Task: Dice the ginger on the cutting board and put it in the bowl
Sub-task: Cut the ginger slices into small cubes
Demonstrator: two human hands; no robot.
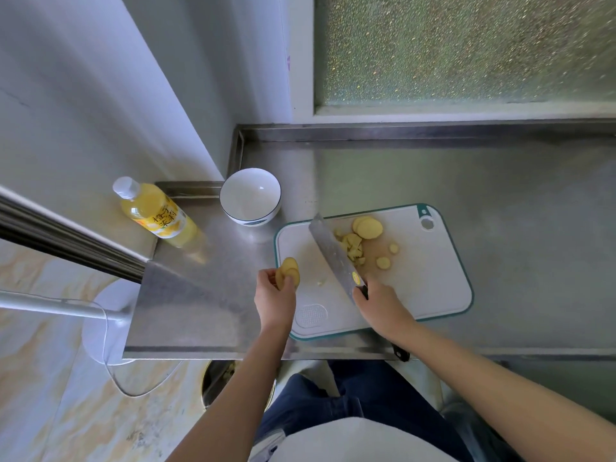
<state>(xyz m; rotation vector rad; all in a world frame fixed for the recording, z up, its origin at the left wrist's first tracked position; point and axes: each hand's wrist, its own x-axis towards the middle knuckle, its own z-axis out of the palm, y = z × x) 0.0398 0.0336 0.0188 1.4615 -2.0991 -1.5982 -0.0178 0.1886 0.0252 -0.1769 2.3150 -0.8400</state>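
Observation:
A white cutting board (416,288) with a teal rim lies on the steel counter. On it are round ginger slices (367,227), a heap of chopped ginger pieces (352,248) and two small loose slices (383,262). My right hand (380,306) grips the handle of a cleaver (333,255), whose blade lies across the board beside the chopped heap. My left hand (274,296) pinches a small stack of ginger slices (288,274) over the board's left edge. The white bowl (250,196) stands empty behind the board, to its left.
A bottle of yellow liquid (155,211) stands at the counter's left end, near the wall. The steel counter (500,201) stretches to the right below a frosted window. Below its front edge a bin (216,381) sits on the floor.

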